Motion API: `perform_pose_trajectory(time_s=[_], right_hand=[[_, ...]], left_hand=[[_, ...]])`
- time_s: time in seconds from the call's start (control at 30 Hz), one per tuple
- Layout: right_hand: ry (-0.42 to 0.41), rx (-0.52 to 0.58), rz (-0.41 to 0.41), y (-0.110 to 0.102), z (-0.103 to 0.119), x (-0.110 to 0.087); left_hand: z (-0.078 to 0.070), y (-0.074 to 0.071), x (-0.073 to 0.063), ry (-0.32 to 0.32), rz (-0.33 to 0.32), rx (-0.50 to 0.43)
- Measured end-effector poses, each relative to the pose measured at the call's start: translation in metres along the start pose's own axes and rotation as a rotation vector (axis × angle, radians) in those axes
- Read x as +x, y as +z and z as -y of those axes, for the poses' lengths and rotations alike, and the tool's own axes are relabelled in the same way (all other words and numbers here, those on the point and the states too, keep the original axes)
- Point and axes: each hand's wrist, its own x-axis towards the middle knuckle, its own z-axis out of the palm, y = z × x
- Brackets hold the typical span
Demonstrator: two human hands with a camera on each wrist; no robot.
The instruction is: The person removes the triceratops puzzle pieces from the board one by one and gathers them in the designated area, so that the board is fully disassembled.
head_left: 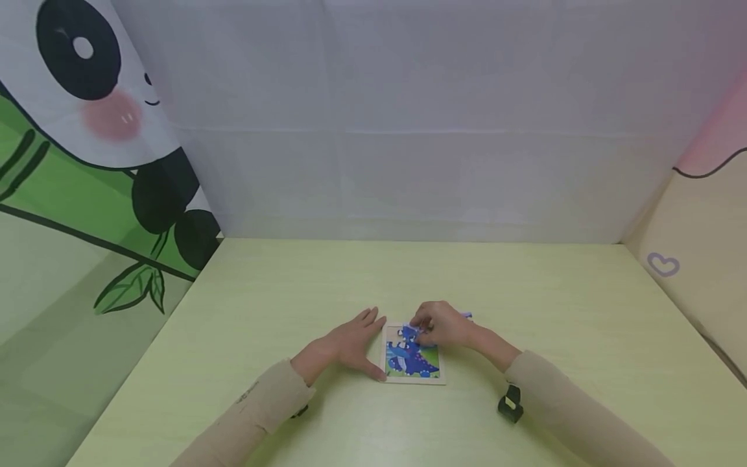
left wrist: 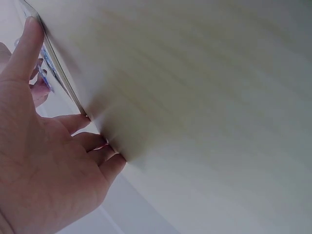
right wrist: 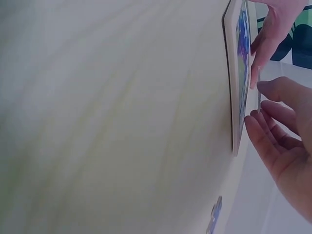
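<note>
A jigsaw puzzle [head_left: 410, 360] of a blue dinosaur lies in a shallow pale wooden frame [head_left: 415, 381]. My left hand [head_left: 355, 342] rests at its left side with fingers spread, the thumb on the lower left corner. In the left wrist view, the other fingertips of that hand [left wrist: 53, 161] touch the table along the frame's edge. Over the upper part of the puzzle, my right hand [head_left: 443, 325] pinches a blue puzzle piece [head_left: 409, 333] between thumb and fingers. The right wrist view shows this piece edge-on, raised above the frame, with the right hand [right wrist: 287, 122] partly covering it.
A loose puzzle piece [right wrist: 214, 215] lies on the table to the right of the frame, mostly behind my right hand in the head view. The pale table [head_left: 280, 279] reaches back to a white cloth wall [head_left: 420, 181]. Printed panels stand at both sides.
</note>
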Motion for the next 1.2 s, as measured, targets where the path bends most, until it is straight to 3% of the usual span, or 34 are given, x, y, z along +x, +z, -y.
perform_pose_trajectory(time_s=[0.2, 0.43, 1.2], right_hand=[[-0.008, -0.015, -0.017, -0.01, -0.003, -0.008], [0.041, -0.043, -0.032, -0.026, -0.009, -0.021], [0.102, -0.105, -0.147, -0.06, -0.058, -0.083]], left_hand=[[0.0, 0.001, 0.002, 0.009, -0.005, -0.001], [0.0, 0.001, 0.001, 0.01, -0.009, 0.0], [0.005, 0.007, 0.004, 0.016, -0.026, 0.007]])
